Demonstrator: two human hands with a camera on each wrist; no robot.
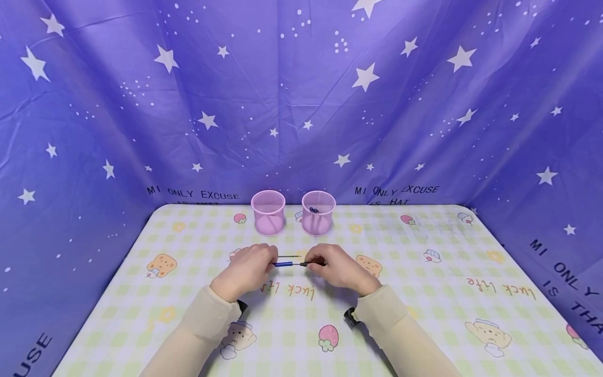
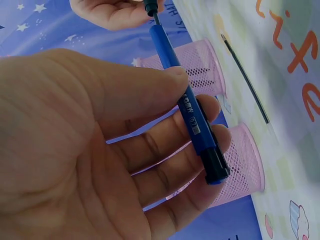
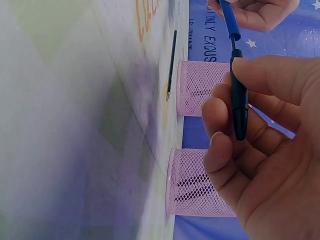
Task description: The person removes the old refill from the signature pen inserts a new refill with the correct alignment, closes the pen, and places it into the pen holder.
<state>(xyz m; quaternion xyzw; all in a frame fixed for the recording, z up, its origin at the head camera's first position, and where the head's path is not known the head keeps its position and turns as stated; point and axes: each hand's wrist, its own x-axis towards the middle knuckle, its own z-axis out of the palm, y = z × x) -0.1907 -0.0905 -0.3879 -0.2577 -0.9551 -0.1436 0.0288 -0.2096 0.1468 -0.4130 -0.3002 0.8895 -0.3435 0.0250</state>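
Observation:
My left hand pinches a blue pen barrel between thumb and fingers, its black end pointing toward the wrist. Opposite it, my right hand pinches the black front section of the pen, tapered tip toward the palm. A thin stretch of refill shows in the gap between the two parts, linking them in line. Just beyond the hands, a separate dark pen refill with a metal tip lies on the patterned tablecloth.
Two pink mesh pen cups stand side by side behind the hands. Dark slender items lean inside the right one. A purple star-printed curtain hangs behind and along both sides of the table.

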